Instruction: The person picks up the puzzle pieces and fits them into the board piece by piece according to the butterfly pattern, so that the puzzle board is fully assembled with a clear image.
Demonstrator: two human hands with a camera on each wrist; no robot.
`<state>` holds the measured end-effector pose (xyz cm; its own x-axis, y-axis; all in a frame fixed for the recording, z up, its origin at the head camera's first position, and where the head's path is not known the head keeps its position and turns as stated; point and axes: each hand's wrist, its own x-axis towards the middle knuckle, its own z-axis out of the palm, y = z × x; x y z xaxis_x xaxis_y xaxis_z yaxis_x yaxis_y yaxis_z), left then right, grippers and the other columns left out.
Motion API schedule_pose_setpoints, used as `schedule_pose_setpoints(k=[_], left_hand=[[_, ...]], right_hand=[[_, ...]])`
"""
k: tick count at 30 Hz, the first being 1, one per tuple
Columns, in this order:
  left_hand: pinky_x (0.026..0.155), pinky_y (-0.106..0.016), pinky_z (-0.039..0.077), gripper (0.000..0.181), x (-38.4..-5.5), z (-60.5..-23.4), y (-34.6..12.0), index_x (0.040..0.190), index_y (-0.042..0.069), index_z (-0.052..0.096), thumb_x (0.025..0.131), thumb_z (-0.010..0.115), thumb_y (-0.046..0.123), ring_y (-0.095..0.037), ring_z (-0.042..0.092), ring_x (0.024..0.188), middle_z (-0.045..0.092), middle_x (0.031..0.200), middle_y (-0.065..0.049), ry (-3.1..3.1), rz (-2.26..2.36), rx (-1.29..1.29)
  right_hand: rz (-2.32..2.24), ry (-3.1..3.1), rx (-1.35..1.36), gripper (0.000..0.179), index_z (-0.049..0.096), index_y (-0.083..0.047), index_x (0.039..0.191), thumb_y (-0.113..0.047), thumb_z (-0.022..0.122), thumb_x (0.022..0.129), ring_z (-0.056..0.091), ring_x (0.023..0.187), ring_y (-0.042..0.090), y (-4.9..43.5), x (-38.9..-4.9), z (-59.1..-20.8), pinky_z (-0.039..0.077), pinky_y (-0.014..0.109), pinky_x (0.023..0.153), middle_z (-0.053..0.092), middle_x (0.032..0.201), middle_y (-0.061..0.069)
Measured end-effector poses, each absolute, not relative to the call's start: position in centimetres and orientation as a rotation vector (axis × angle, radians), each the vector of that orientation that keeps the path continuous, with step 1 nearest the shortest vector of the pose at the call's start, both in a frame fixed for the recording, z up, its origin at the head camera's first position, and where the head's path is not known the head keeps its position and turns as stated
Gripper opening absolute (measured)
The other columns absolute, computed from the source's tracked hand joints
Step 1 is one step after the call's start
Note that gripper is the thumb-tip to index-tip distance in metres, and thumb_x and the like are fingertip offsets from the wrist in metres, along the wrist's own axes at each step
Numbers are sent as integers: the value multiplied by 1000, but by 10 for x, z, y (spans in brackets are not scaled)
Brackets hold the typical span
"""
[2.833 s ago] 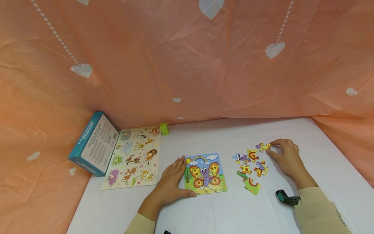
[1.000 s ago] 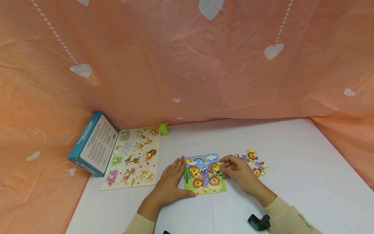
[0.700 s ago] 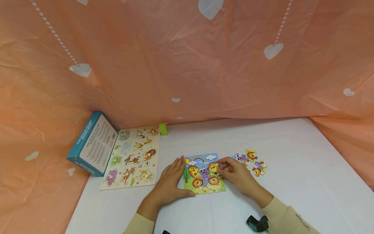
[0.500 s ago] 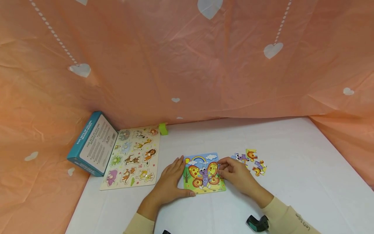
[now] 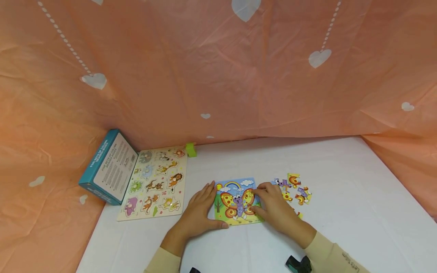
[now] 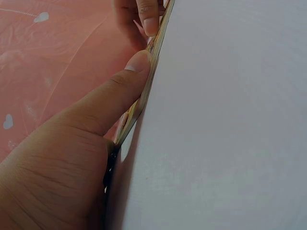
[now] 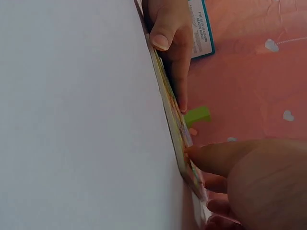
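Note:
A square butterfly jigsaw board [image 5: 235,222] lies flat on the white table. My left hand [image 5: 198,213] rests along its left edge, fingers extended and thumb at the lower corner. On the board's right side is my right hand [image 5: 278,210], its thumb and index fingertip apart on the butterfly's right wing. The left wrist view shows my left thumb [image 6: 136,64] against the board's edge. In the right wrist view my right thumb [image 7: 201,155] touches the printed top. Just right of my hand lie several loose jigsaw pieces [image 5: 303,196], some partly hidden behind it.
A wooden animal peg puzzle [image 5: 158,185] lies at the left, beside a blue and white box [image 5: 116,167] standing on edge. A small green block [image 5: 191,150] sits at its far corner. An orange curtain [image 5: 222,76] hangs behind the table.
My right hand has carried a yellow wing jigsaw piece leftward from the loose pieces onto the board's right wing. Its thumb and index finger have since spread apart. My left hand stays put.

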<state>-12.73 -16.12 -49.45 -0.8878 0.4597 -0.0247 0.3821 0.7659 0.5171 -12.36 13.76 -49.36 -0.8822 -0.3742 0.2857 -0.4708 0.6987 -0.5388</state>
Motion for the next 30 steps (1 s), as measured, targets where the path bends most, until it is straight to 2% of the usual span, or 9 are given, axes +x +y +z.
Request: schedule_pose_setpoints(k=[13,30], left_hand=[[130,-55,11,131,-126,-494,-161,170,0,28,79,84,75,-28,6,166,13,180,-8,2810,797,670],[130,-53,10,130,-127,-492,-160,171,2,28,79,84,76,-26,6,166,11,180,-5,2806,791,653]], right_hand=[[1009,-2729,629,29,76,-3,119,-10,88,93,55,118,36,141,-128,-498,51,55,100,60,122,8],[949,-2693,638,33,76,-5,119,-15,91,91,58,116,34,141,-128,-498,54,53,99,62,122,6]])
